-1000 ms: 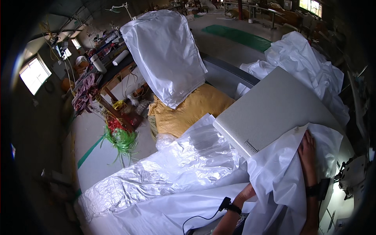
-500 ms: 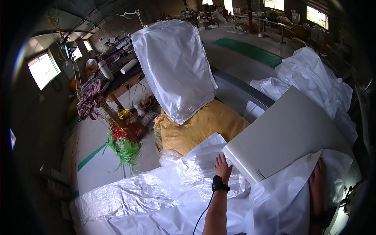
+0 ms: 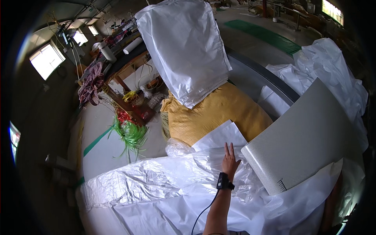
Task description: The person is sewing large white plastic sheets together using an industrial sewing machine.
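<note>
My left hand [image 3: 230, 163] is open, two fingers stretched forward and thumb apart, over a clear shiny plastic sheet [image 3: 156, 178]. Just beyond its fingertips lies a flat white woven sheet [image 3: 221, 135]. To its right is a grey speckled machine table end [image 3: 301, 137] with a rounded edge and a small printed scale. White woven fabric [image 3: 290, 205] covers the near side of that surface and rises at the right. Behind this fabric my right arm [image 3: 332, 205] shows as a dark strip; the fingers of that hand are hidden.
A full yellow sack [image 3: 211, 111] stands ahead, with a stack of white woven bags [image 3: 184, 51] on top. White sheeting [image 3: 333, 66] is heaped at the far right. Green strands [image 3: 131, 135] hang at the left beside a workbench [image 3: 121, 76]. A dark rail [image 3: 262, 72] runs behind the sack.
The view has shifted, so the bags and table sit differently in the picture. My left hand has two fingers extended where several were spread. The right hand's fingers, visible before, are now hidden behind the fabric.
</note>
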{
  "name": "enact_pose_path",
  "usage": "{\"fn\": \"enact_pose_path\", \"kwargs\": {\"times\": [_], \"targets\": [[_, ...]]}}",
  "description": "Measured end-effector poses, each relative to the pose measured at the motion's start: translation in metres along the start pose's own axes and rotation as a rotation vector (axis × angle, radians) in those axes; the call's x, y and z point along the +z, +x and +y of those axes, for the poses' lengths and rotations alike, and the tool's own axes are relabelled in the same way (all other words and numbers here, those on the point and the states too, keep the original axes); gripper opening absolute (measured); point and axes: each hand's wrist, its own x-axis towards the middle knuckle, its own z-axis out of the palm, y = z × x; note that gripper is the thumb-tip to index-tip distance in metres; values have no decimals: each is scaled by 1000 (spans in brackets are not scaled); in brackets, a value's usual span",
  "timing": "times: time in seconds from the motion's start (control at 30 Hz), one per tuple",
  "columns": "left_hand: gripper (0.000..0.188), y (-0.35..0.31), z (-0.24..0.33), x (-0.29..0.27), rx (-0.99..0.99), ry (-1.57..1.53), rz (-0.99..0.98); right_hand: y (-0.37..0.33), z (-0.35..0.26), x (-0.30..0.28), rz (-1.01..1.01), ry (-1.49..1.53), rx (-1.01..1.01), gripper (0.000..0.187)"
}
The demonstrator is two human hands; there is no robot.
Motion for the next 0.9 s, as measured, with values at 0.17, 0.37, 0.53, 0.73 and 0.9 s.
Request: {"fn": "enact_pose_path", "kwargs": {"times": [0.17, 0.37, 0.53, 0.73, 0.9], "targets": [[78, -29, -79, 52, -38, 103, -362, 12, -21, 1, -7, 91, -24, 61], [32, -34, 2, 13, 55, -291, 1, -5, -14, -20, -51, -35, 86, 63], [41, 109, 34, -74, 192, -448, 315, -8, 4, -5, -14, -12, 63, 64], [75, 110, 47, -59, 138, -373, 225, -9, -6, -14, -44, 8, 162, 61], [53, -34, 21, 29, 142, -413, -94, -13, -7, -13, -40, -37, 6, 60]]}}
